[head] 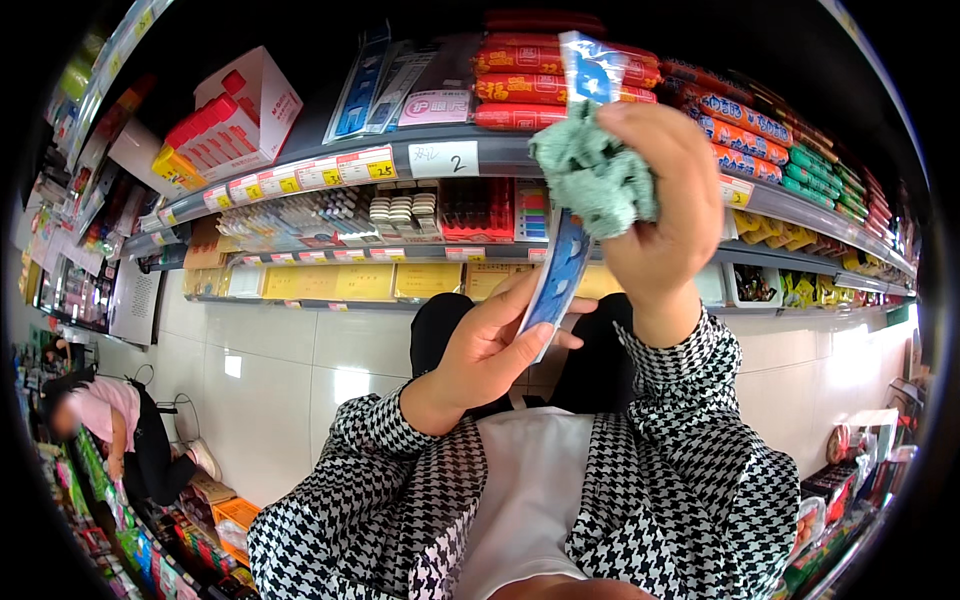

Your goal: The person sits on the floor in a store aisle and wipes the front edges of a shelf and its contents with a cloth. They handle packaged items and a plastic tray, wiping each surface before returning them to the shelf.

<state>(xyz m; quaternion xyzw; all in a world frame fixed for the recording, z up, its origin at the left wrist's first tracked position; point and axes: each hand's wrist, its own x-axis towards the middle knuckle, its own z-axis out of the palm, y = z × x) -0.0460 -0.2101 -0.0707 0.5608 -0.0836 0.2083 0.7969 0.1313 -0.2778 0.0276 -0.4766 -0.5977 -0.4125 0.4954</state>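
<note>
My left hand (487, 349) grips the lower end of a long, narrow blue package in clear plastic (562, 262), thumb on top and fingers behind. Against the upper part of that package my right hand (664, 187) presses a crumpled green cloth (596, 172), which hides the package's middle. The package's top end sticks out above the cloth, before the stacked red sausages. Similar blue packages (362, 90) lie on the upper shelf at the left, beside a pink-labelled packet (435, 107).
A grey shelf edge (510, 150) with price tags runs across in front of me. Stacked red-wrapped sausages (517, 88), a red-and-white box (259, 105) and orange packets (739, 127) stand on it. Lower shelves hold pens and yellow envelopes (330, 281). A person (127, 427) crouches by shelves at the lower left.
</note>
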